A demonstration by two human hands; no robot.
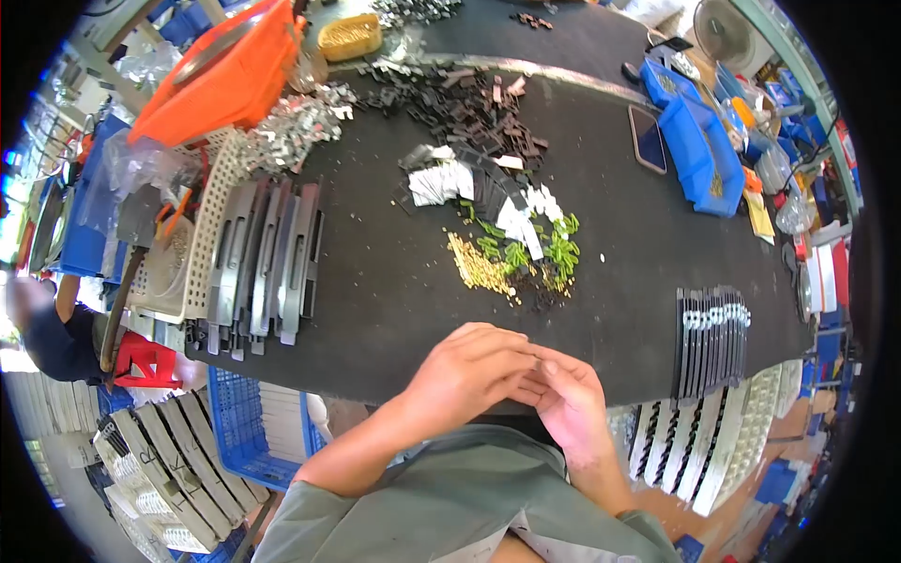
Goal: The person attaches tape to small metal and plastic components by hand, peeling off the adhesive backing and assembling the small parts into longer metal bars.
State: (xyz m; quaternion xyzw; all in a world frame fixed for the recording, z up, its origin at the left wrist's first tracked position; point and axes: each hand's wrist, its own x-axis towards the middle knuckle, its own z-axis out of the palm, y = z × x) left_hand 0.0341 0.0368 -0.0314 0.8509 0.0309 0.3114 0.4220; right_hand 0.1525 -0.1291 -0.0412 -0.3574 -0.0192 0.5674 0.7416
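Note:
My left hand and my right hand meet at the front edge of the black table. The fingers of both are bent and pinched together at the tips. Whatever sits between them is too small or hidden to name. Just beyond my hands lie a heap of small brass-coloured pieces and bright green pieces. Behind these is a pile of flat white pieces mixed with black strips.
Long metal rails lie at left beside a cream basket. A row of slim black assemblies occupies the right. Farther back are dark parts, a phone, blue bins and an orange basket. A person is at far left.

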